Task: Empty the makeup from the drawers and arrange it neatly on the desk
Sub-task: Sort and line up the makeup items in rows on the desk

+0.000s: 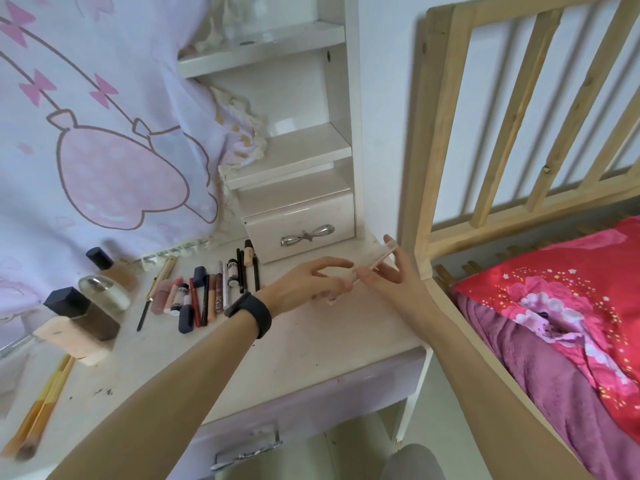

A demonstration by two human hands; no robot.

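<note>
A pale flat case (375, 259), thin, rectangular and seemingly translucent plastic, is held slantwise in the air above the right rear corner of the table (304, 348), just in front of the small drawer (301, 223). The right hand (391, 275) pinches its upper part, thumb against the top end and fingers along the underside; this grip is clamped on the case. The left hand (311, 282), with a black wristband (249, 315), curves its fingers about the lower end, but blur hides whether that grip is closed or merely steadying. Holding it at both ends probably serves to turn or align the case before it is laid down.

The small drawer is glossy white with a silver bow-shaped handle (306, 235). To its left lies a row of pencils and tubes (211, 292), set side by side with their long axes roughly parallel, evidently the arrangement in progress. Farther left stand bottles (104, 292) with dark caps, and long wooden-handled brushes (41, 403) lie near the front edge. A lower drawer (294, 403) sits beneath the tabletop.
</note>
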